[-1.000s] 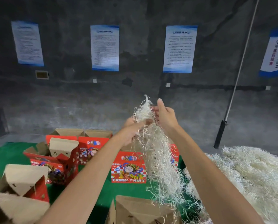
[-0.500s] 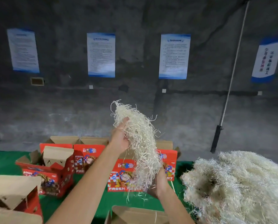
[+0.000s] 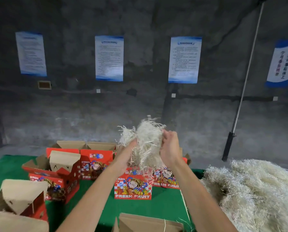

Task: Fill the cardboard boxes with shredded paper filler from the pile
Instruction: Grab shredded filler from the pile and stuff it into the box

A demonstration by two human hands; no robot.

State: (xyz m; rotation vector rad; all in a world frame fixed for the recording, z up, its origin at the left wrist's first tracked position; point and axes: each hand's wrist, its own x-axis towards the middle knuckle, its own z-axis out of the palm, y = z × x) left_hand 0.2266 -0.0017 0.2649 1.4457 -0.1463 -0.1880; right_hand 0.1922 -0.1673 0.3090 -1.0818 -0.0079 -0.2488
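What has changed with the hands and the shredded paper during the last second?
The right hand went down under the clump of shredded paper, then came up to grip its right side. The left hand kept its hold. The long hanging clump became a compact bundle. The boxes and the pile stayed in place.

The right hand (image 3: pixel 170 148) has risen from beneath the filler clump (image 3: pixel 146 144) — now alongside the left hand (image 3: pixel 125 156).

Both your bare forearms reach forward and upward, converging ahead of you. Your left hand (image 3: pixel 126 154) and right hand (image 3: pixel 170 148) face each other at the same height, fingers curled, gripping a pale clump of shredded paper filler (image 3: pixel 147 144) between them.
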